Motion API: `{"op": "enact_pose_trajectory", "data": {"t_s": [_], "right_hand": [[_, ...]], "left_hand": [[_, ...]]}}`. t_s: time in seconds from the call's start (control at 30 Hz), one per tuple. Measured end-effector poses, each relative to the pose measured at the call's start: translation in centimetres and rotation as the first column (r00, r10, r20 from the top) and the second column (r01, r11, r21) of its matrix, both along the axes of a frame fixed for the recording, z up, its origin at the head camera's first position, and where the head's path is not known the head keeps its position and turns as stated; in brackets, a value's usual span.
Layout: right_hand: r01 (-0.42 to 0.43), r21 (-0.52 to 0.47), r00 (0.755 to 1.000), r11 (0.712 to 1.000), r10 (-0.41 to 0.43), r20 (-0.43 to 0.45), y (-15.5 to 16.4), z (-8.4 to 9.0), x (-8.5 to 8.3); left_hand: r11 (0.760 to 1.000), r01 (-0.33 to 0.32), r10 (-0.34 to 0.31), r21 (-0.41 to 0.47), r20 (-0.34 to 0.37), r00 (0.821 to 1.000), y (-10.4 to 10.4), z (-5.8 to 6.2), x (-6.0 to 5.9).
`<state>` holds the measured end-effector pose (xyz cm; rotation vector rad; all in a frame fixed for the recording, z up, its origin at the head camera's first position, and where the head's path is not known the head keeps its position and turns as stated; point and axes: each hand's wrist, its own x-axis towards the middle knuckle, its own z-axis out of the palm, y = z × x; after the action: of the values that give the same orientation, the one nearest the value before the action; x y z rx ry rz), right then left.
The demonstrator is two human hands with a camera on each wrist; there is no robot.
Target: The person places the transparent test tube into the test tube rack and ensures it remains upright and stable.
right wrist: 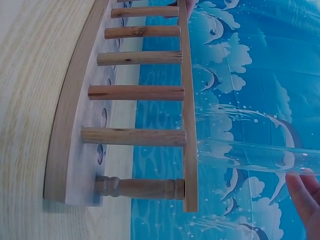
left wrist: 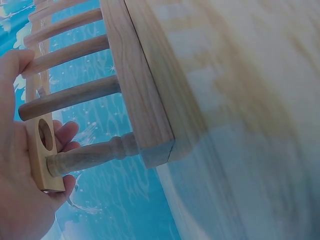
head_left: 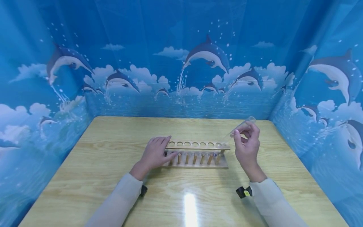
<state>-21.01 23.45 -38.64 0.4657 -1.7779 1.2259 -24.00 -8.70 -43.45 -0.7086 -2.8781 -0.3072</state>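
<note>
A wooden test tube rack [head_left: 197, 146] with several holes and pegs stands in the middle of the table. My left hand [head_left: 155, 153] grips the rack's left end [left wrist: 45, 150], fingers curled over the top board and thumb at the front. My right hand [head_left: 247, 142] pinches a clear glass test tube [head_left: 239, 127] tilted up to the right, its lower tip at the rightmost hole of the rack [right wrist: 189, 125]. In the right wrist view the test tube [right wrist: 250, 156] meets the top board and a fingertip [right wrist: 305, 192] shows at the lower right.
The light wooden table [head_left: 113, 176] is walled on three sides by a blue dolphin-print curtain [head_left: 181, 63]. Bare tabletop lies in front of the rack and to both sides.
</note>
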Motion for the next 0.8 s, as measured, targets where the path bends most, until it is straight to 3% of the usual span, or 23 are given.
{"op": "enact_pose_trajectory", "data": {"t_s": [0.23,0.53,0.8], "right_hand": [[0.011,0.0,1.0,1.0,-0.011,0.012,-0.3,0.2,-0.1],[0.021,0.054,1.0,0.998,-0.022,0.022,-2.0,2.4,1.4],[0.026,0.06,0.998,0.998,-0.03,0.057,-2.2,1.8,1.3]], "left_hand": [[1.0,-0.007,0.007,0.001,0.004,1.0,0.0,0.1,-0.1],[1.0,0.006,-0.006,0.011,-0.039,0.999,0.0,0.0,-0.1],[1.0,0.0,0.001,0.013,-0.031,1.0,-0.1,-0.1,0.1]]}}
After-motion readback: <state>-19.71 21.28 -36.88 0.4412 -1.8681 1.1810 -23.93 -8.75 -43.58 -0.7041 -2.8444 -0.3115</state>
